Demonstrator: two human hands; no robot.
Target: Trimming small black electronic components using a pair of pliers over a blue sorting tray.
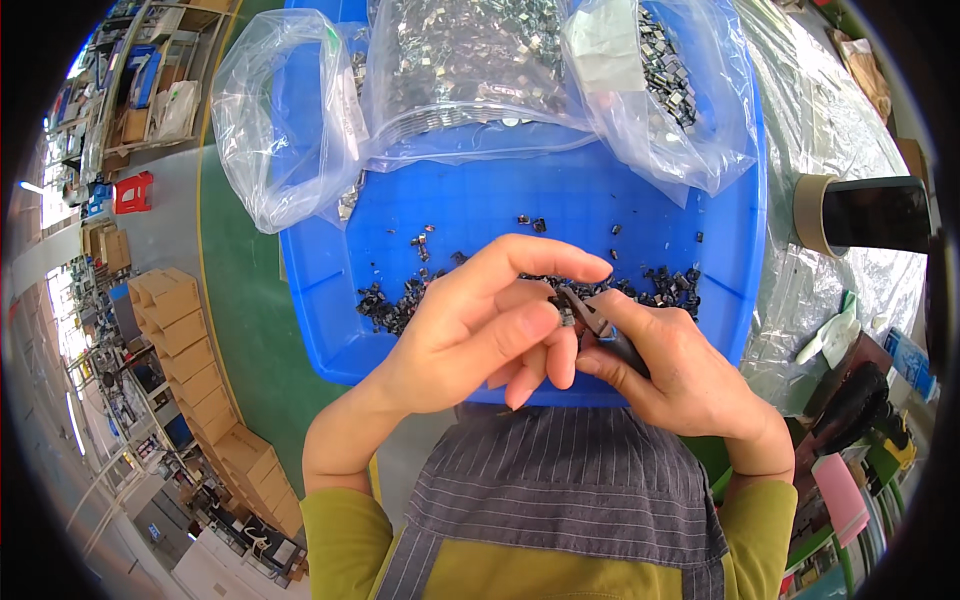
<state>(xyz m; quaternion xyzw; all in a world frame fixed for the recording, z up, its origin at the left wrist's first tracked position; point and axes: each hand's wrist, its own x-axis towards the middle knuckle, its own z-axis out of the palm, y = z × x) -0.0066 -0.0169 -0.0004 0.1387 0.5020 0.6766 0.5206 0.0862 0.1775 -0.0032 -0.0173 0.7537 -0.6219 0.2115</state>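
Note:
Above the near side of a blue plastic tray (455,200), my left hand (470,335) pinches a small dark part (566,313) between thumb and fingers. My right hand (685,370) is closed around dark-handled pliers (588,312), whose metal jaws meet the small part at my left fingertips. Whether the jaws are fully closed on it I cannot tell. Below my hands, many small black pieces (385,308) lie in a loose band across the tray, partly hidden by my fingers.
Clear plastic bags (480,60) of small metallic parts rest over the tray's far side. To the right, a tape roll (815,215) and a black phone-like device (880,213) sit on a plastic-covered table (800,100). Stacked cardboard boxes (190,350) stand on the floor at left.

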